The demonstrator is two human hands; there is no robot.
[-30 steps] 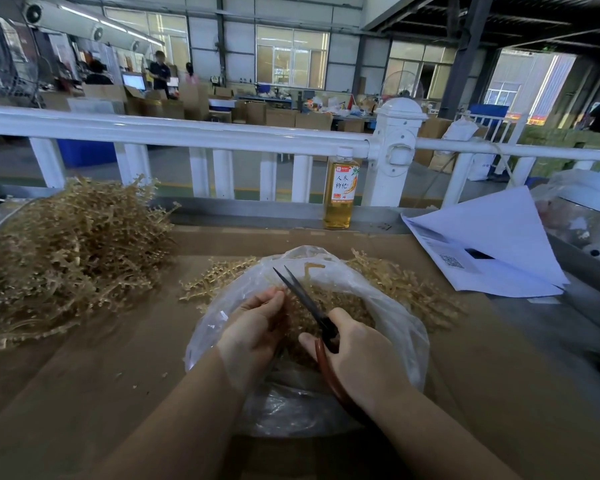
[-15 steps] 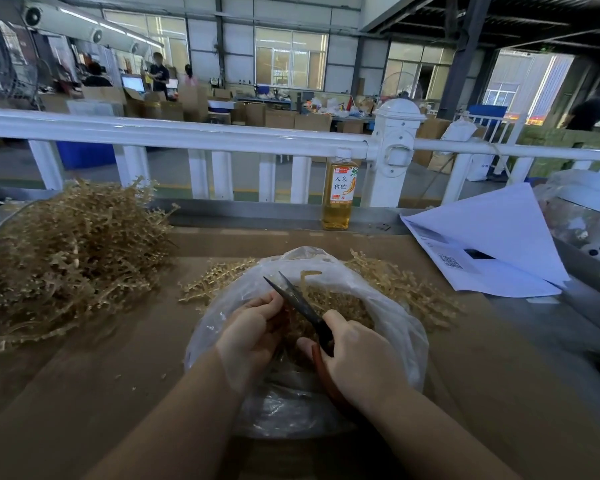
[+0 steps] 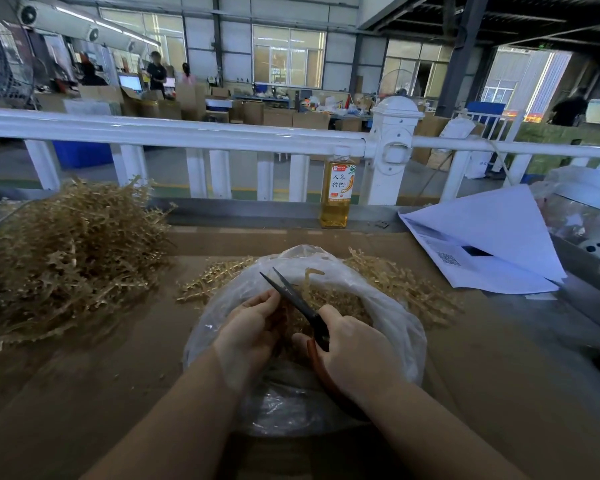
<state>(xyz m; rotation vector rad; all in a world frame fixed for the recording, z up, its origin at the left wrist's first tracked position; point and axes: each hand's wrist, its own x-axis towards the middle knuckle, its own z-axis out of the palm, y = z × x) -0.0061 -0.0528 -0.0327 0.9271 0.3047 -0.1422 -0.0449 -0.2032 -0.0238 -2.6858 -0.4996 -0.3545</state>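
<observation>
Scissors (image 3: 291, 296) rest between fingers (image 3: 327, 314) of right hand (image 3: 357, 351).

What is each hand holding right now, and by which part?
The right hand grips the scissors by their orange handles. The left hand pinches a tan piece beside the open blades; which part is hidden by its fingers.

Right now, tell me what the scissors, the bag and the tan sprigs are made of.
Scissors: dark matte blades, likely metal; reddish handle, probably plastic. Bag: thin clear plastic film, glossy and crinkled. Tan sprigs: stiff, branched, slightly shiny, perhaps moulded plastic; uncertain.
</observation>
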